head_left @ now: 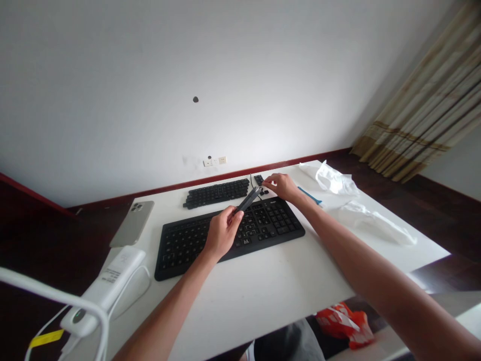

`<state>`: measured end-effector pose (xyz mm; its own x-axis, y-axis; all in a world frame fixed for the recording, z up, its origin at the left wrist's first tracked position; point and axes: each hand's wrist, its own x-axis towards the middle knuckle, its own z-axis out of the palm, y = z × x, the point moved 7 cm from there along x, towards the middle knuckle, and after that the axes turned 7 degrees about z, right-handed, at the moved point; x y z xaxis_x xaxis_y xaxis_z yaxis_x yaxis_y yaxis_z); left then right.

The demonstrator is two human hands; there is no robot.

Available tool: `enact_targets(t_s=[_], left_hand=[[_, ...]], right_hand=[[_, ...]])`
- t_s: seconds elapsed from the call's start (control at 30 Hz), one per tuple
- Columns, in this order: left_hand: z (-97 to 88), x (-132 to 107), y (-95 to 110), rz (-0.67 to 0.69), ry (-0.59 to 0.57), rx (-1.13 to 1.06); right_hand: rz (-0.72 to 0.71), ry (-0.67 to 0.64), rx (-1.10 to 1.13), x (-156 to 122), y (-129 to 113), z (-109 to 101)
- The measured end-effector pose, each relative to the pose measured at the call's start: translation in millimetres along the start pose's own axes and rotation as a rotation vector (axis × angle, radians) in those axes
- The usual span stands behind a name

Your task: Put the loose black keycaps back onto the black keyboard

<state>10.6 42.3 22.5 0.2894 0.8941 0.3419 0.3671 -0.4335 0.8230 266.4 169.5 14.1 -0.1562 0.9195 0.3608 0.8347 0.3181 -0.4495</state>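
A black keyboard (229, 235) lies on the white table (259, 296), and my left hand (222, 233) grips a narrow dark strip (247, 199) over its top edge. The strip looks like a row of keycaps or a keyboard part, but I cannot tell which. My right hand (282, 186) hovers at the keyboard's far edge, its fingertips close to a small cluster of black keys (260, 183). Behind the keyboard lies a longer black block of keycaps (216, 193). Nothing is clearly held in my right hand.
A silver smartphone (132, 223) lies at the table's left edge, beside a white corded device (105, 288). Crumpled white plastic (334, 180) and a white sheet (376, 223) lie at the right, near a blue strip (310, 195). The wall rises behind the table.
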Motion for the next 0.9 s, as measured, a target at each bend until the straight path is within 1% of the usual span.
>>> enact_targets(t_s=[0.17,0.27,0.37,0.67,0.8,0.9], left_hand=[[0.2,0,1,-0.004,-0.007,0.007],[0.3,-1,1,-0.001,-0.009,0.004],[0.6,-1,0,-0.004,-0.01,0.002],[0.2,-1,-1,-0.005,-0.008,0.001],[-0.3,-1,0,-0.003,-0.002,0.001],[-0.5,-1,0,0.008,0.006,0.004]], right_hand=[[0.054,-0.023,0.006,-2,-5,0],[0.099,-0.048,0.016,-3,-4,3],[0.11,-0.06,0.004,-2,-2,3],[0.056,-0.057,-0.059,0,3,4],[0.026,-0.019,-0.068,-1,-1,0],[-0.023,-0.018,-0.021,-4,-9,-5]])
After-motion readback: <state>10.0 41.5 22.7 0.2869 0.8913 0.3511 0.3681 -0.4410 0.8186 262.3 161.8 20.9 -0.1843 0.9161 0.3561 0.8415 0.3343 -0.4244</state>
